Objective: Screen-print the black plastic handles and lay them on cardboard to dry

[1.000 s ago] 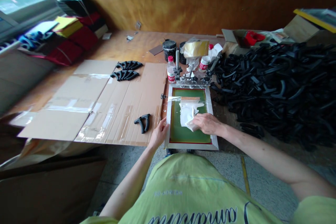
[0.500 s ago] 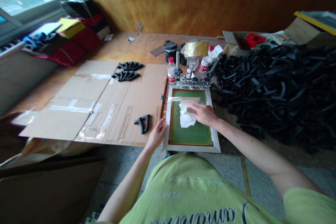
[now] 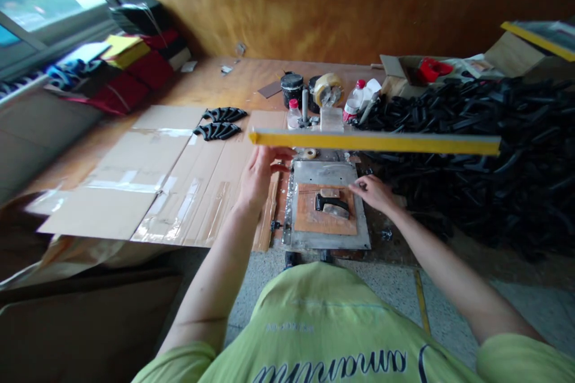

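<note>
A screen-printing frame with a yellow edge is tilted up and seen almost edge-on. My left hand is just below its left end, thumb and fingers apart; whether it touches the frame I cannot tell. Under the frame lies a metal base plate bearing a brown board. On the board a black curved handle rests against a small block. My right hand is at the board's upper right corner, its fingers loosely bent and apart, with nothing visible in them. The handle is a short way from those fingertips.
To the right is a large heap of black handles. Flattened cardboard on the left carries two rows of black handles. Behind the plate stand a tape roll, a black pot and red-capped bottles.
The printing frame has swung up, uncovering the base plate and handle. My right hand has let go of the white-wrapped squeegee and moved right. My left hand has moved forward and slightly left.
</note>
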`<state>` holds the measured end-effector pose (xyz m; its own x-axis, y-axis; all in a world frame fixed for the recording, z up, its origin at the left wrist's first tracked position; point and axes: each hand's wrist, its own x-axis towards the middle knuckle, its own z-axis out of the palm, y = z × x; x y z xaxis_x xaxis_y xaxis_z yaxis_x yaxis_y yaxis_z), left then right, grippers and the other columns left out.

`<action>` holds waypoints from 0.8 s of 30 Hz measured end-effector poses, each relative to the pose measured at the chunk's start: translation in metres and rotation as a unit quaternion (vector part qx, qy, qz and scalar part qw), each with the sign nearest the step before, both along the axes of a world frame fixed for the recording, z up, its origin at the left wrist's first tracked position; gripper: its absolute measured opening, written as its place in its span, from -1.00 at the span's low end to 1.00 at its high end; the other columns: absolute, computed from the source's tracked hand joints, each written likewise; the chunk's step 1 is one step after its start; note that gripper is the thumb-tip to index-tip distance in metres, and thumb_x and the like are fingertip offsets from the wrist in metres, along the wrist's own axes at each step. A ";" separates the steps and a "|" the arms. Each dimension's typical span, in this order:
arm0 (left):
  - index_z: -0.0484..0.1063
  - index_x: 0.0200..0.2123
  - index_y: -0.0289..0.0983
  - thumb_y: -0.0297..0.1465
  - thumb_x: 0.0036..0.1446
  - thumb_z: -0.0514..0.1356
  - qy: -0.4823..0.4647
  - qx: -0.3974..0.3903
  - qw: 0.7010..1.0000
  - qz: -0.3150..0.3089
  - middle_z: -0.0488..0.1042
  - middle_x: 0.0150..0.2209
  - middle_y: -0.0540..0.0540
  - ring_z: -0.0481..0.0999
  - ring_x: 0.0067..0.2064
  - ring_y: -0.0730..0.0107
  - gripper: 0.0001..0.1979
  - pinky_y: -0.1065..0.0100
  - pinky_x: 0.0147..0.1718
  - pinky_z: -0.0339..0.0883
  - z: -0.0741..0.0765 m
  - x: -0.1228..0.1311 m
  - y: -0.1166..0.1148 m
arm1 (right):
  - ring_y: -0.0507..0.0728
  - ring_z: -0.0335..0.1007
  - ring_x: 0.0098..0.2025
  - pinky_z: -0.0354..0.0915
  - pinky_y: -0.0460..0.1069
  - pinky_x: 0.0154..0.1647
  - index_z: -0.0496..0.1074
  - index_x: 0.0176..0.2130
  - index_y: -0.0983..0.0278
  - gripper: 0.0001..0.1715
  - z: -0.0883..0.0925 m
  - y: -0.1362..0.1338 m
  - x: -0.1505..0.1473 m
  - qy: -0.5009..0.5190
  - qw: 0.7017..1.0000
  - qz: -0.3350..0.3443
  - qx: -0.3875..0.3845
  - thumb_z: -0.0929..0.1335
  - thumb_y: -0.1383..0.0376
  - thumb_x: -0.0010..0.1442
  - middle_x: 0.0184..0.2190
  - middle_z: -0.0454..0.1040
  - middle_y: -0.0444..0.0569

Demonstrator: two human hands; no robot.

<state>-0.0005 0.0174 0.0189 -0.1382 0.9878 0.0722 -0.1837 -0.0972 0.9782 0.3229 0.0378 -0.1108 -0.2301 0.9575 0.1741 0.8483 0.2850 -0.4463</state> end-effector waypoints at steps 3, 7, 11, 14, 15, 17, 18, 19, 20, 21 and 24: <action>0.40 -0.10 -0.23 0.00 0.30 0.01 -0.026 0.024 0.999 0.032 0.55 -0.24 -0.14 0.57 -0.22 0.37 -0.56 0.44 -0.39 0.41 0.006 0.011 0.009 | 0.18 0.45 -0.11 0.33 -0.01 -0.07 0.50 -0.29 0.34 -0.70 -0.022 -0.025 -0.036 -0.125 0.990 0.057 -0.031 0.45 0.13 0.17 -0.23 0.54 0.09; 0.40 -0.10 -0.25 0.05 0.19 0.13 -0.050 -0.102 0.993 0.022 0.59 -0.22 -0.16 0.58 -0.31 0.36 -0.51 0.42 -0.44 0.40 -0.043 0.036 -0.037 | 0.17 0.47 -0.16 0.29 -0.02 -0.14 0.41 -0.15 0.35 -0.75 -0.016 -0.045 -0.071 -0.160 0.979 0.009 -0.124 0.29 0.20 0.36 -0.25 0.54 0.13; 0.44 -0.05 -0.27 0.11 0.13 0.16 -0.072 -0.340 0.920 -0.178 0.58 -0.07 -0.28 0.60 -0.12 0.11 -0.42 0.25 -0.34 0.48 -0.104 0.066 -0.101 | 0.20 0.43 -0.11 0.29 0.02 -0.12 0.39 -0.14 0.30 -0.75 0.001 -0.077 -0.106 -0.090 0.993 0.013 -0.076 0.24 0.18 0.39 -0.21 0.52 0.12; 0.43 -0.21 -0.29 -0.03 0.25 0.10 -0.152 -0.380 0.904 -0.124 0.60 -0.20 -0.23 0.61 -0.20 0.23 -0.58 0.25 -0.28 0.50 -0.125 0.064 -0.114 | 0.19 0.38 -0.06 0.28 0.04 -0.03 0.42 -0.17 0.25 -0.78 0.004 -0.095 -0.119 -0.053 0.985 0.163 -0.010 0.29 0.16 0.36 -0.20 0.50 0.05; 0.42 -0.25 -0.30 -0.10 0.28 0.08 -0.163 -0.390 0.901 -0.094 0.60 -0.24 -0.21 0.61 -0.26 0.28 -0.64 0.29 -0.30 0.50 -0.129 0.054 -0.111 | 0.17 0.38 -0.06 0.28 0.04 -0.02 0.43 -0.16 0.24 -0.78 0.004 -0.095 -0.113 -0.047 0.981 0.190 -0.002 0.29 0.15 0.35 -0.19 0.50 0.02; 0.40 -0.27 -0.30 -0.23 0.30 0.06 -0.144 -0.395 0.907 -0.018 0.60 -0.28 -0.16 0.60 -0.34 0.37 -0.73 0.37 -0.35 0.48 -0.136 0.022 -0.101 | 0.14 0.39 -0.08 0.28 0.01 -0.03 0.45 -0.12 0.23 -0.78 0.004 -0.089 -0.079 -0.066 0.985 0.156 -0.017 0.30 0.17 0.35 -0.16 0.50 0.00; 0.39 -0.27 -0.30 -0.25 0.30 0.05 -0.118 -0.386 0.915 0.024 0.60 -0.30 -0.14 0.59 -0.37 0.41 -0.76 0.40 -0.38 0.46 -0.141 0.000 -0.096 | 0.13 0.40 -0.09 0.28 0.00 -0.06 0.45 -0.11 0.23 -0.80 0.003 -0.083 -0.052 -0.095 0.990 0.101 -0.043 0.30 0.21 0.35 -0.14 0.51 0.01; 0.36 -0.29 -0.28 -0.26 0.30 0.05 -0.081 -0.374 0.921 0.071 0.60 -0.33 -0.10 0.59 -0.40 0.42 -0.77 0.42 -0.41 0.45 -0.148 -0.024 -0.093 | 0.13 0.42 -0.10 0.29 0.00 -0.09 0.46 -0.11 0.23 -0.82 0.003 -0.077 -0.021 -0.139 0.987 0.032 -0.080 0.30 0.27 0.34 -0.13 0.51 0.03; 0.34 -0.30 -0.27 -0.26 0.30 0.06 -0.036 -0.368 0.923 0.108 0.59 -0.37 -0.08 0.57 -0.44 0.43 -0.79 0.43 -0.43 0.44 -0.155 -0.048 -0.092 | 0.15 0.43 -0.08 0.29 0.00 -0.10 0.48 -0.11 0.24 -0.82 0.002 -0.073 0.011 -0.193 0.973 -0.037 -0.123 0.30 0.32 0.32 -0.12 0.51 0.06; 0.32 -0.32 -0.26 -0.25 0.28 0.08 0.013 -0.375 0.917 0.137 0.57 -0.43 -0.05 0.54 -0.49 0.43 -0.79 0.44 -0.47 0.41 -0.163 -0.071 -0.093 | 0.16 0.44 -0.05 0.29 0.00 -0.11 0.49 -0.09 0.23 -0.78 0.000 -0.071 0.043 -0.247 0.948 -0.090 -0.179 0.30 0.37 0.28 -0.10 0.52 0.09; 0.25 -0.39 -0.23 -0.24 0.23 0.11 0.153 -0.413 0.881 0.175 0.46 -0.62 -0.02 0.47 -0.60 0.34 -0.79 0.39 -0.56 0.35 -0.188 -0.123 -0.100 | 0.23 0.48 -0.09 0.30 0.04 -0.19 0.52 -0.09 0.29 -0.68 -0.010 -0.079 0.113 -0.321 0.892 -0.158 -0.277 0.27 0.47 0.22 -0.12 0.53 0.19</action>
<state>-0.1231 -0.0829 -0.1693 -0.5435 0.6222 -0.5635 0.0006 0.6716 0.7409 0.4354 -0.0414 -0.1205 0.1850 0.8900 -0.4169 0.9785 -0.1272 0.1627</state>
